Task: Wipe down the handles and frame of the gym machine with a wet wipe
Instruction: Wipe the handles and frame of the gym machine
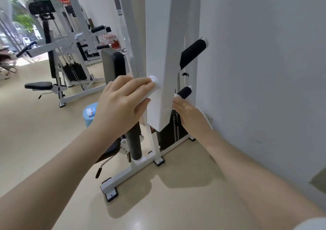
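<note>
The white column of the gym machine frame (164, 53) hangs in the middle of the view. My left hand (121, 104) holds a white wet wipe (153, 81) between fingers and thumb, against the column's left face. My right hand (190, 115) lies against the column's right rear edge, and its fingertips are partly hidden behind it. Just above those fingers a short black foam handle (185, 92) sticks out. A longer black handle (193, 53) angles up higher on the same side. The black weight stack (172, 134) stands below.
A grey wall (264, 71) runs close along the right. The machine's white base bars (134, 171) and a black roller pad (135, 143) lie on the beige floor. A blue tub (90, 115) sits behind my left hand. Other machines (58, 53) stand at the back left.
</note>
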The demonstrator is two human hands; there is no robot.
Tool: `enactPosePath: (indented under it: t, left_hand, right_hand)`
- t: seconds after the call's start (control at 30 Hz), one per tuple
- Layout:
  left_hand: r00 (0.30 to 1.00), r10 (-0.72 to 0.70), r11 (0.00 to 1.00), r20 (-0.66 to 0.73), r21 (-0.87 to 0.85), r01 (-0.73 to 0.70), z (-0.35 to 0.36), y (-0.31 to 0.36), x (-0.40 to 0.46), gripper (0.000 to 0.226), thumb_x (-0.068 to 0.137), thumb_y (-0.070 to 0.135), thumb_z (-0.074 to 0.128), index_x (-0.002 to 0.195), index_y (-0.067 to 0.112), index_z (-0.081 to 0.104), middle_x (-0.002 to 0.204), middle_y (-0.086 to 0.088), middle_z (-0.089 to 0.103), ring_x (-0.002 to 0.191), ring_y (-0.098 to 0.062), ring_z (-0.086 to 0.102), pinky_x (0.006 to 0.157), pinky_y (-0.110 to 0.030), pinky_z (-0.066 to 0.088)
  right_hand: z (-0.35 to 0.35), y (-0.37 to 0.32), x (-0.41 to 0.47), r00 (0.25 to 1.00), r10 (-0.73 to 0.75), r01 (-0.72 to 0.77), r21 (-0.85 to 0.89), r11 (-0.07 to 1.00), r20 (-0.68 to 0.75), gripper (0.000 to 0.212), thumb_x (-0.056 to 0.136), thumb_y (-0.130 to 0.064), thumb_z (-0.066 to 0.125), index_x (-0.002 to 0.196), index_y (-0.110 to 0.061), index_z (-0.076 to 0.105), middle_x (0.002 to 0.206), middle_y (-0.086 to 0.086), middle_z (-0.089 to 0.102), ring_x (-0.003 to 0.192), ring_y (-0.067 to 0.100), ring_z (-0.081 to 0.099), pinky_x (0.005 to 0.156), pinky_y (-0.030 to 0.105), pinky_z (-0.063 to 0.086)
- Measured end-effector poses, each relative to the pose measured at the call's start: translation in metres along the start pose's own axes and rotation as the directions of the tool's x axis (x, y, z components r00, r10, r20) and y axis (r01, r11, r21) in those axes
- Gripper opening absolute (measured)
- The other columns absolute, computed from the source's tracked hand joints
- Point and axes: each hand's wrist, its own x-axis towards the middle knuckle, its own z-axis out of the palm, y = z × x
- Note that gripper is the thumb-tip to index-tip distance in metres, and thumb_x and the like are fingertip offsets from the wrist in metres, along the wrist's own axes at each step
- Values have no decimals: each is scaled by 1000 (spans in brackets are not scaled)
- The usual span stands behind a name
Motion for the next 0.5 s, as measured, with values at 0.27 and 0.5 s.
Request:
enactPosePath:
  t: [0.27, 0.5]
  left_hand:
    - [998, 36, 999, -45, 7, -35, -1, 0, 3, 22, 87, 16, 60, 106, 11, 71, 109, 1, 69, 88, -30, 60, 74, -42, 50]
    - [998, 50, 996, -42, -66, -53, -1, 3, 3, 23, 83, 16, 63, 104, 10, 70, 108, -3, 69, 87, -35, 61, 75, -44, 49]
  right_hand:
    - [14, 10, 16, 997, -69, 69, 23, 997, 27, 42, 75, 16, 48, 111, -2, 61, 113, 14, 61, 102, 34, 60, 81, 42, 53]
    - [5, 34, 24, 989, 143, -143, -3, 990, -37, 45, 78, 13, 52, 115, -12, 57, 122, 7, 55, 108, 29, 56, 89, 39, 51]
